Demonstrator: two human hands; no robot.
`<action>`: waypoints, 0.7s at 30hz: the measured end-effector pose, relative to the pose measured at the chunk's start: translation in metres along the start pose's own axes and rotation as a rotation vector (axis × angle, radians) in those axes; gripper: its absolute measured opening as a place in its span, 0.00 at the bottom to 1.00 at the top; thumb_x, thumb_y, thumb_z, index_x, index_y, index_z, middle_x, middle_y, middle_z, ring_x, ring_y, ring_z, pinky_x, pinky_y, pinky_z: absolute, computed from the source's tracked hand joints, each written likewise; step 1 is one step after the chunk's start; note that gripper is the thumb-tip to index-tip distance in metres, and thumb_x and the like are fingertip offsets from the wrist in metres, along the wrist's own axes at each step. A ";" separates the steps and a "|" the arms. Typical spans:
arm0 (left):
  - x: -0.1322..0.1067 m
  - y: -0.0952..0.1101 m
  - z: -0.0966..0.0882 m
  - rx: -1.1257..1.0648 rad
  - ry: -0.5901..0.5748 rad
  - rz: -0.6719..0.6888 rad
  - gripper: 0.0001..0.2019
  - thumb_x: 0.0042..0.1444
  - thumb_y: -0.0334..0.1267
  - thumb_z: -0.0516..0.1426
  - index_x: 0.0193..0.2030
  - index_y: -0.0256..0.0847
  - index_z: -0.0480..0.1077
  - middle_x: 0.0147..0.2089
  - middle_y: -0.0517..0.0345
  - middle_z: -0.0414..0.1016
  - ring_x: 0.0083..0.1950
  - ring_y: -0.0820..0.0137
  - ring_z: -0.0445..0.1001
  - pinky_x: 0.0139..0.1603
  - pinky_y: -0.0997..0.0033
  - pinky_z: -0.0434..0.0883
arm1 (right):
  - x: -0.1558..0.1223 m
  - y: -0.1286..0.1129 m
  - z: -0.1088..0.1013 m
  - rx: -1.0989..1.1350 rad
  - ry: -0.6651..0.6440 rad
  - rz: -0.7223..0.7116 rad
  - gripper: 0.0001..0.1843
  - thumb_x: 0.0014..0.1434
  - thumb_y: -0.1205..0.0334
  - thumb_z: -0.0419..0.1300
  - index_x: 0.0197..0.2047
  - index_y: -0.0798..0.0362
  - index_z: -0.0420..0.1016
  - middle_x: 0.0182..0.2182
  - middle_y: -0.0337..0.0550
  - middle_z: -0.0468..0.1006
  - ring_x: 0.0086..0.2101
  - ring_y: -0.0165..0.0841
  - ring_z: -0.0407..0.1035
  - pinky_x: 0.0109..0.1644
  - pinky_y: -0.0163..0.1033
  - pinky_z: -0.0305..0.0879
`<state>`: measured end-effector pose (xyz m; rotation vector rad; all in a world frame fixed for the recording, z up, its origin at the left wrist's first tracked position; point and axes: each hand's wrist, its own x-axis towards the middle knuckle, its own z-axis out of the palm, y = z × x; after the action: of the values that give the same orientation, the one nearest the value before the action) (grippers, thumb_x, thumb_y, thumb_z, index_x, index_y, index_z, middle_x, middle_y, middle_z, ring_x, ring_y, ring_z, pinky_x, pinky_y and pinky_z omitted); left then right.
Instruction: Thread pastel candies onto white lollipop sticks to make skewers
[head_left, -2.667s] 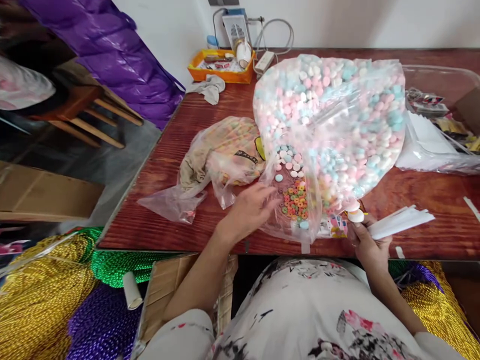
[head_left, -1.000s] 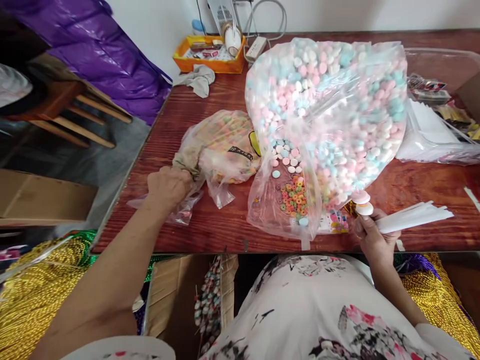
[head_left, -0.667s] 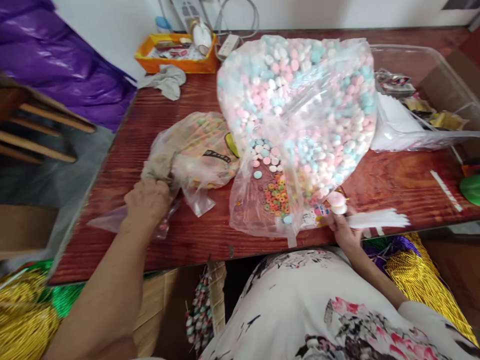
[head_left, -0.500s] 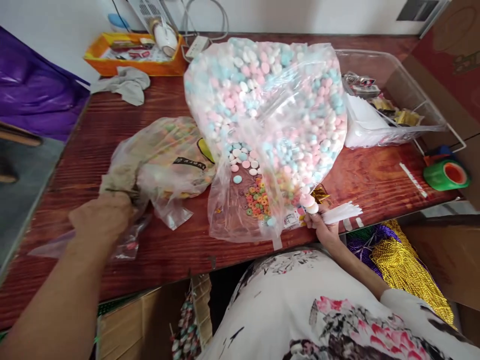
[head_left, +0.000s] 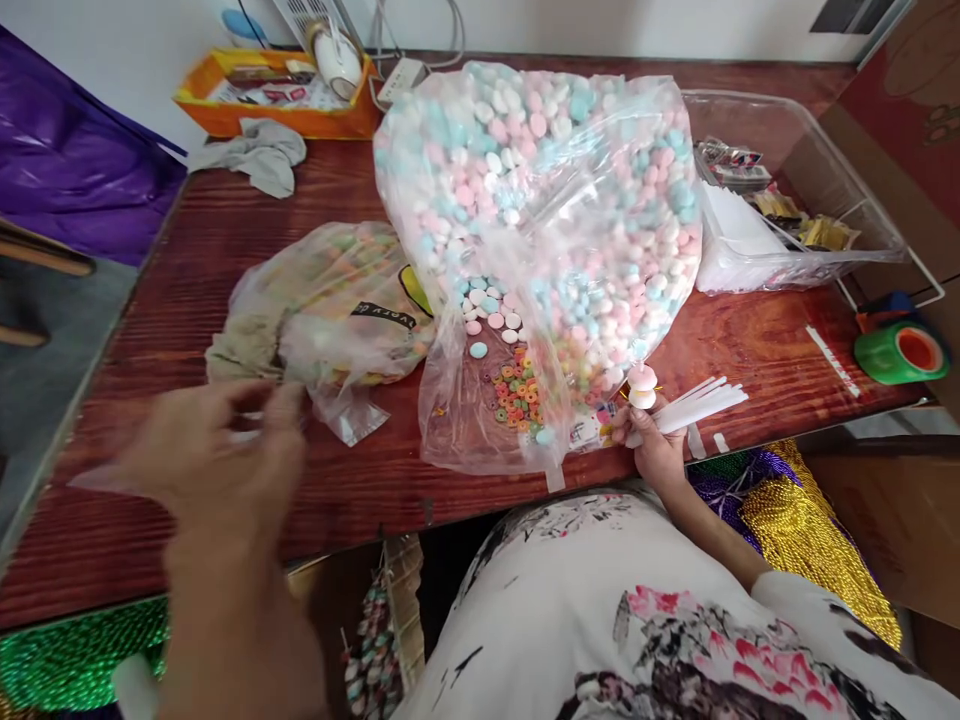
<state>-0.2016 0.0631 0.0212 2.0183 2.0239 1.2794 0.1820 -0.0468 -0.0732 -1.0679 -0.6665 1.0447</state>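
My left hand, smeared by motion, has its thumb and fingers curled together in a pinch just in front of a knotted plastic bag of ring-shaped candies. Whatever may be between those fingertips is too blurred to make out. At the table's front edge, my right hand is closed on a bundle of thin white sticks. A pink and a white round candy sit stacked above its fingers, with a bit of gold tie beside them. Left of that hand lies an open clear bag with small colored ring candies.
A big clear bag of pastel round candies fills the table's middle. At the back right stands a clear plastic bin; green tape lies in front. An orange tray and grey cloth are back left. Gold beads hang below the edge.
My left hand has come away from the knotted bag, moving toward me and slightly right. My right hand has shifted a little right with the sticks and stacked candies. The view has turned slightly.
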 end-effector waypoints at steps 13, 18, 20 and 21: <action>-0.077 0.191 0.111 -1.463 -0.561 -0.094 0.35 0.63 0.66 0.47 0.70 0.51 0.54 0.52 0.49 0.78 0.55 0.58 0.77 0.57 0.51 0.74 | -0.023 -0.026 0.039 -0.428 -0.522 -0.073 0.10 0.63 0.61 0.56 0.30 0.51 0.71 0.21 0.35 0.68 0.23 0.28 0.60 0.28 0.35 0.58; -0.086 0.192 0.111 -1.409 -0.684 -0.276 0.37 0.60 0.58 0.59 0.71 0.57 0.49 0.53 0.51 0.77 0.48 0.59 0.81 0.49 0.56 0.77 | -0.013 -0.029 0.026 -0.682 -0.620 -0.396 0.11 0.52 0.75 0.51 0.28 0.51 0.71 0.21 0.35 0.68 0.22 0.27 0.58 0.28 0.35 0.55; -0.093 0.196 0.116 -1.410 -0.654 -0.374 0.37 0.59 0.58 0.60 0.71 0.58 0.50 0.53 0.51 0.77 0.46 0.59 0.82 0.47 0.57 0.78 | -0.014 -0.021 0.022 -0.683 -0.586 -0.393 0.11 0.52 0.74 0.52 0.29 0.51 0.72 0.21 0.35 0.70 0.22 0.28 0.60 0.28 0.36 0.56; -0.096 0.199 0.120 -1.418 -0.633 -0.400 0.37 0.58 0.59 0.60 0.71 0.57 0.51 0.53 0.50 0.77 0.46 0.59 0.82 0.47 0.56 0.78 | -0.015 -0.016 0.020 -0.657 -0.548 -0.358 0.09 0.54 0.72 0.53 0.30 0.50 0.72 0.21 0.36 0.70 0.22 0.29 0.61 0.28 0.37 0.57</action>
<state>0.0430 0.0124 -0.0023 1.0027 0.6849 1.1524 0.1645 -0.0551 -0.0504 -1.1510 -1.6628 0.8122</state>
